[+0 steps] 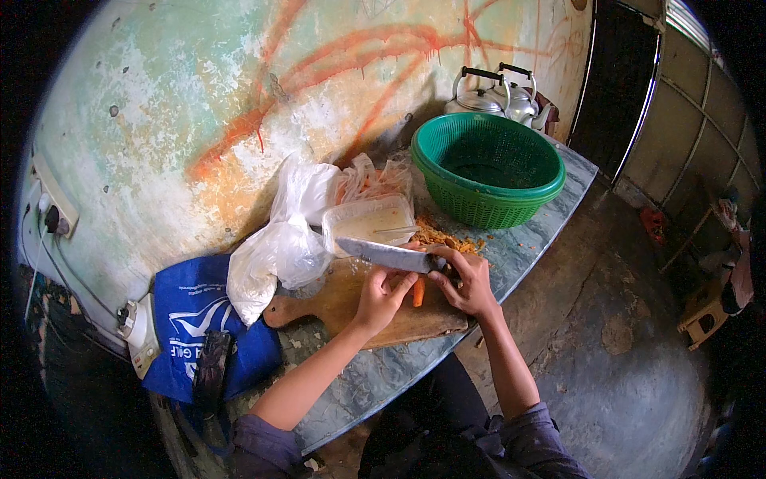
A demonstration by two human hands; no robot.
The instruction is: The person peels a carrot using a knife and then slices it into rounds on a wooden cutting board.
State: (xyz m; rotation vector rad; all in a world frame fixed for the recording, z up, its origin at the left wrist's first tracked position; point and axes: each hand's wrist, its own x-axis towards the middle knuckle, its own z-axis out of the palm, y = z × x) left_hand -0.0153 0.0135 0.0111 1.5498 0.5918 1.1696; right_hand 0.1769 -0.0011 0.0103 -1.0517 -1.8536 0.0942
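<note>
Right hand (pixel 471 287) is clamping its fingers round the knife (pixel 383 255); left hand (pixel 381 294) is curling beside the blade, fingers partly hidden, so there's no telling its grip! The carrot (pixel 419 294) is showing between them, over the board (pixel 339 299); fingertips should be avoiding that edge.

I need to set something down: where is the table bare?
Mostly bare: the tabletop between the cutting board and front edge, and between the green basket and right edge. Crowded: behind the board, with plastic bags, a container and orange scraps.
</note>
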